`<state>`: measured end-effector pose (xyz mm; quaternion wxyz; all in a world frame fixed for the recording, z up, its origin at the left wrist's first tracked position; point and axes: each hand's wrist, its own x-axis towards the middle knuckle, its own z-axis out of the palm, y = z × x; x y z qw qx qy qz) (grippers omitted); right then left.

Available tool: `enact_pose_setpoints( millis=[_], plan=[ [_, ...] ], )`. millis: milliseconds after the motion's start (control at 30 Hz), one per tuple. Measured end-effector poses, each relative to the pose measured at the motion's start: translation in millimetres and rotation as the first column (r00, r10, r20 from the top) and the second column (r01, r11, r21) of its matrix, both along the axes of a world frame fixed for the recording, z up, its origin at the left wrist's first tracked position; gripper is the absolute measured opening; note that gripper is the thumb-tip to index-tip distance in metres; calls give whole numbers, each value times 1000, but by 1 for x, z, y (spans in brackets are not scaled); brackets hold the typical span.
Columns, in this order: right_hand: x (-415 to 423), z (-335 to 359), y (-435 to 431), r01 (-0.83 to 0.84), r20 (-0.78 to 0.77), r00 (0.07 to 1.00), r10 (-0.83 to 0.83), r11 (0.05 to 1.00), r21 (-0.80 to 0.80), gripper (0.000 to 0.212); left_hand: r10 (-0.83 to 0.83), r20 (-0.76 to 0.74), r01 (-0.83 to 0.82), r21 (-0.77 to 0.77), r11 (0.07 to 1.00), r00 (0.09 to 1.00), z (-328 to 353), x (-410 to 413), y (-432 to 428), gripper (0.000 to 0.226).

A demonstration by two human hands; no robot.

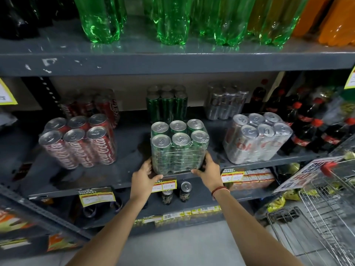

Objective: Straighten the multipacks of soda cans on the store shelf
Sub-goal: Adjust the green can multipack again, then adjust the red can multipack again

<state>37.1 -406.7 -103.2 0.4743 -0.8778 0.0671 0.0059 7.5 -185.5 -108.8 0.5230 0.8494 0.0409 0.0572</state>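
On the left of the gray shelf [123, 175] the red pack [78, 143] of six cans sat turned at a slant, its near corner poking out. Another red pack [92, 104] stood behind it, far back in the dark. It looked like nobody had fixed these yet.

In the middle, near the front edge, stood the green pack [179, 145]. The left hand [145, 179] held its bottom left corner, with the fingers curled around the plastic wrap and the thumb on the front. The right hand [208, 169] held the bottom right corner the same way. Both hands were closed on the pack, one on each side. The pack looked nearly square with the shelf edge, so this one seemed almost done. A second green pack [167, 104] stood far behind it.

On the right, the silver pack [257, 137] sat crooked too, and one more silver pack [225, 101] stood behind it. So the red and silver packs at the front were likely left to do
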Motion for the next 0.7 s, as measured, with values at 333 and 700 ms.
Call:
enact_pose_setpoints(
  millis=[333, 700],
  plan=[
    [-2, 8, 3, 3, 14, 1000, -3, 1000, -5, 78, -4, 18, 4, 38, 999, 1000, -2, 0, 5, 79],
    [-59, 16, 106, 360, 514, 757, -405, 914, 189, 30, 393, 185, -355, -208, 912, 901, 10, -9, 108, 30]
  ],
)
